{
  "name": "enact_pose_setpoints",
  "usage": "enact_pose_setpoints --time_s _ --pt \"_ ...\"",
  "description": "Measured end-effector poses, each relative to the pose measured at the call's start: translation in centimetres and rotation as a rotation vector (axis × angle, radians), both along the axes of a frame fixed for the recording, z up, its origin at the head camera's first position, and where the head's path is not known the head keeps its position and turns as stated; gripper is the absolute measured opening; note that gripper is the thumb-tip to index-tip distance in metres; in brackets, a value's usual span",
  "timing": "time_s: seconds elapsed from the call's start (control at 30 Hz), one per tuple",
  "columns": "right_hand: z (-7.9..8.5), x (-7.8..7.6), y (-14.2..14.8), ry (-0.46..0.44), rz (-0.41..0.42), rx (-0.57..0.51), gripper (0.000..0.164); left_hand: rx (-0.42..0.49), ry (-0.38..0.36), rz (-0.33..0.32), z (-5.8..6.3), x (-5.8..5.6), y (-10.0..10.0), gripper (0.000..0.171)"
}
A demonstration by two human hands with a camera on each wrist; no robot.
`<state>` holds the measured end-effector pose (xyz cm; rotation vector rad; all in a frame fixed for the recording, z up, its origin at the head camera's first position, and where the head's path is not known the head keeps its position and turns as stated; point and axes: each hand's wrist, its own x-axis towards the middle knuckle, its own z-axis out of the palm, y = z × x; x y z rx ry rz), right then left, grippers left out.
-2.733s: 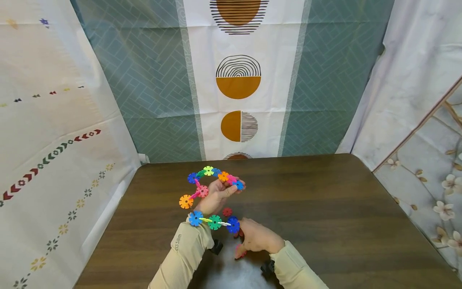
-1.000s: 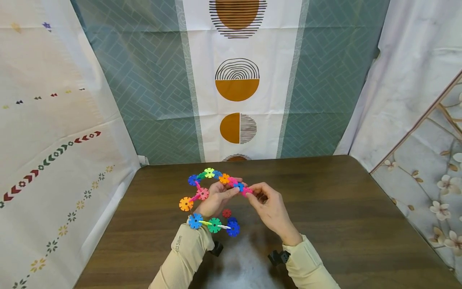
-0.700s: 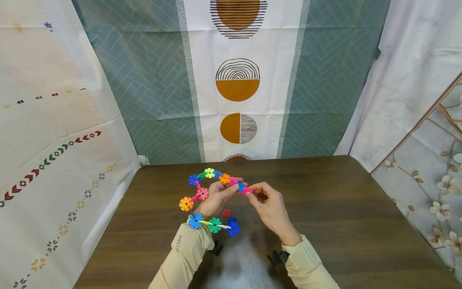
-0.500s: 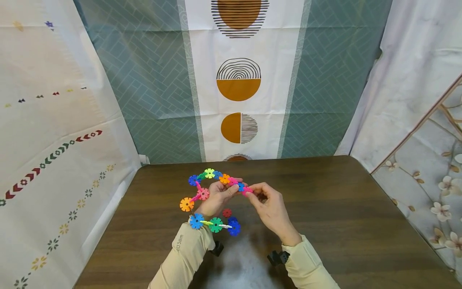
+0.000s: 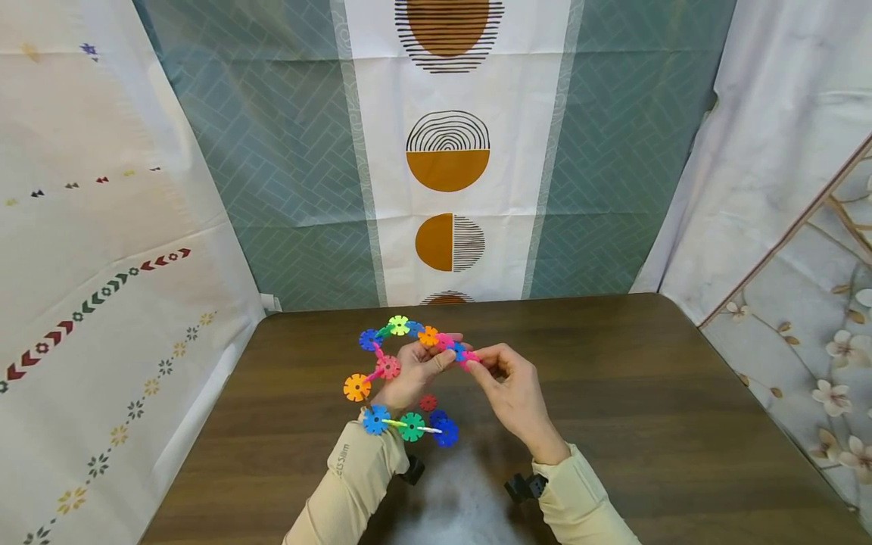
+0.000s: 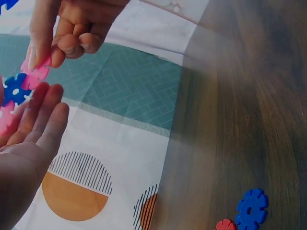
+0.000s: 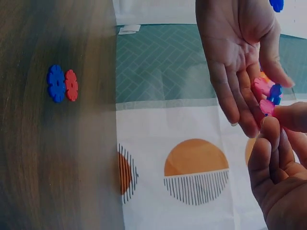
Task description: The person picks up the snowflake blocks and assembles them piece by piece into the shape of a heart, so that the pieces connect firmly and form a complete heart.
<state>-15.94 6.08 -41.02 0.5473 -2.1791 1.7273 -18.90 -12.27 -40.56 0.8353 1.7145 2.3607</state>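
A chain of colourful notched snowflake discs is held up above the table, looping over my left wrist. My left hand pinches it near a blue disc at the chain's end, thumb on one side. My right hand pinches a pink disc between thumb and forefinger. This pink disc meets the blue one edge to edge; how deep their notches interlock is hard to tell. Another pink disc sits on the blue disc's other side.
On the brown wooden table lie a loose red disc and a loose blue disc, side by side below the hands. Patterned cloths hang behind the table and along both sides.
My right hand has risen from a pink disc on the table to the chain's end, bringing that disc against the blue one. Lately the chain and left hand have shifted slightly right.
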Motion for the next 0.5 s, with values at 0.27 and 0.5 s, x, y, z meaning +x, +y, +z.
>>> enact_pose_setpoints --time_s 0.27,0.5 --pt "-0.05 -0.01 -0.03 -0.017 0.049 -0.114 0.010 -0.423 -0.057 0.149 0.29 0.58 -0.73 0.025" --pt "0.40 0.21 -0.23 -0.102 0.101 -0.158 0.009 -0.465 -0.128 0.190 0.55 0.77 -0.41 0.023"
